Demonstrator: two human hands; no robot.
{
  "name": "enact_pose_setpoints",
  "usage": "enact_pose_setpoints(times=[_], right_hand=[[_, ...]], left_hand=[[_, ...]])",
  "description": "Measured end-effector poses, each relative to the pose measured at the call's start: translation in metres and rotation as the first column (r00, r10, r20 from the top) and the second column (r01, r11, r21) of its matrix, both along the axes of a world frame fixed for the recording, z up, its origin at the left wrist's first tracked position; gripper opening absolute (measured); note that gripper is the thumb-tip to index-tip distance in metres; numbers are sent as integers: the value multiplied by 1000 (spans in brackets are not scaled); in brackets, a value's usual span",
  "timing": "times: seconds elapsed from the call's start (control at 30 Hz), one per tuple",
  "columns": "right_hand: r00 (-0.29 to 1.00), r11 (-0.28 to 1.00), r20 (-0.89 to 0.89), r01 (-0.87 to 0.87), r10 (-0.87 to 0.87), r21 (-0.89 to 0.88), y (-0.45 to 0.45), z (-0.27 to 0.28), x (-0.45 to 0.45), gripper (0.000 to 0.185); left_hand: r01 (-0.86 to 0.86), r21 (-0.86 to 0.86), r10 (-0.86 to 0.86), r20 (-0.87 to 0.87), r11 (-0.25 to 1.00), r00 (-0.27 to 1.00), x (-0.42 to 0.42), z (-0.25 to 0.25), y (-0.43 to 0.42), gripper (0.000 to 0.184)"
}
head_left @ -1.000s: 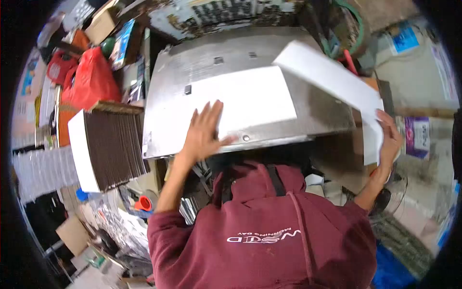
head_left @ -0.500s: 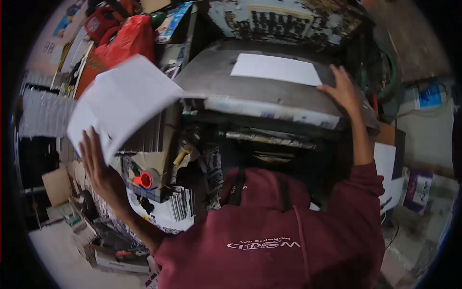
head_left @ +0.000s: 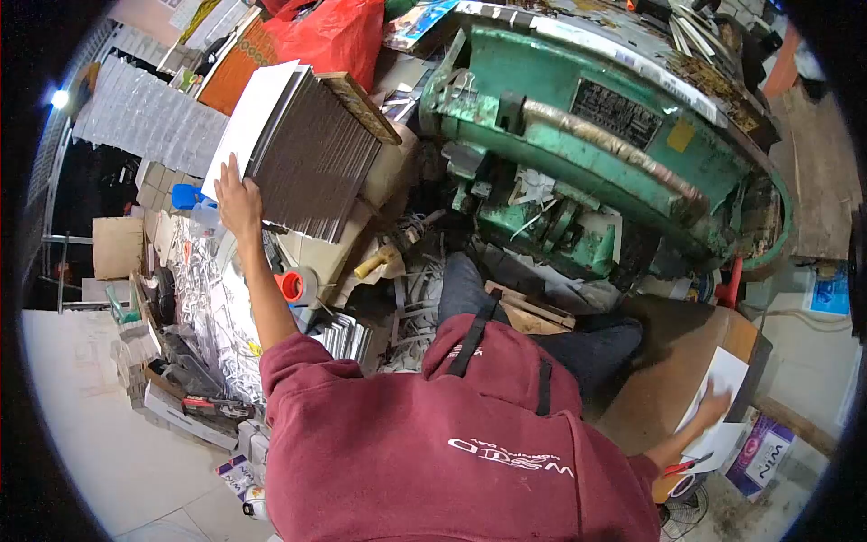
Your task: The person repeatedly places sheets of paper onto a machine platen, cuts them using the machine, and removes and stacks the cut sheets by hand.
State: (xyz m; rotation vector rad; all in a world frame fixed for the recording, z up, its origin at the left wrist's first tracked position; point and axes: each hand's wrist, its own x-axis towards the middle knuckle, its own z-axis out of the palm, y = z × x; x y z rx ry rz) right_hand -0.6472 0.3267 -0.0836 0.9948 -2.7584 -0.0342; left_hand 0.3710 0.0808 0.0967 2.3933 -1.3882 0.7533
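My left hand (head_left: 238,200) rests with its fingers stretched out on the white top sheet (head_left: 257,117) of a tall stack of brown-edged boards (head_left: 316,158). My right hand (head_left: 712,413) is low on the right, smeared by motion, over white sheets (head_left: 718,384) on a brown surface. Whether its fingers hold a sheet cannot be made out. Ahead of me stands a green machine (head_left: 533,90) with a curved frame and a dark label plate; its heavy green part is tilted up. Red-handled scissors (head_left: 688,464) lie just below my right hand.
A red plastic bag (head_left: 330,41) sits behind the stack. A tape roll with a red core (head_left: 296,286) and a bundle of thin folded pieces (head_left: 343,339) lie left of my lap. Shredded paper strips (head_left: 203,298) cover the left side. A purple-and-white box (head_left: 759,456) is at lower right.
My left hand has brought its white sheet onto the stack. My right hand has gone from the grey plate down to the lower right. The plate has swung up, showing its green underside.
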Motion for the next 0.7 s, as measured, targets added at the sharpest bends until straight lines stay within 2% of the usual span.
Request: enact_pose_setpoints(times=[0.03,0.1,0.17,0.2,0.3,0.4,0.5,0.53,0.6,0.63,0.67,0.7], right_hand=[[940,927,71,314,-334,204,25,16,7,90],[933,822,-59,343,-356,454,67,34,23,88],[959,963,185,176,-215,204,115,0,10,84],[951,993,286,105,-118,59,130,-16,4,83],[950,999,310,-20,35,-50,134,-25,10,83],[975,993,222,-29,3,115,124,-11,54,77],[967,1000,253,9,-8,-2,136,-24,50,62],[968,999,249,-14,25,-45,143,-25,47,48],[888,980,458,64,30,-189,158,-25,29,43],[834,961,551,117,44,-252,165,-28,20,40],[747,894,663,257,57,-366,165,-25,23,36],[763,922,643,204,60,-328,163,-17,22,35]], left_hand=[[-7,10,7,-7,1000,1000,-1,1,-1,56],[-17,33,18,-18,999,1000,-6,3,-4,55],[-56,65,58,-23,996,998,-20,6,-1,57],[-75,85,78,-25,994,997,-25,7,0,59],[-48,45,49,-27,998,998,-19,0,1,64],[-10,6,10,-86,1000,996,-14,2,5,64],[50,-70,-62,-179,996,982,-9,2,9,65],[22,-92,-31,-100,995,995,-10,3,11,65],[-17,-138,26,57,990,998,-31,10,9,66],[40,-176,-26,81,984,996,-36,11,4,66],[95,-211,-74,104,973,992,-42,12,-1,67],[146,-246,-118,129,958,985,-48,12,-7,68]])
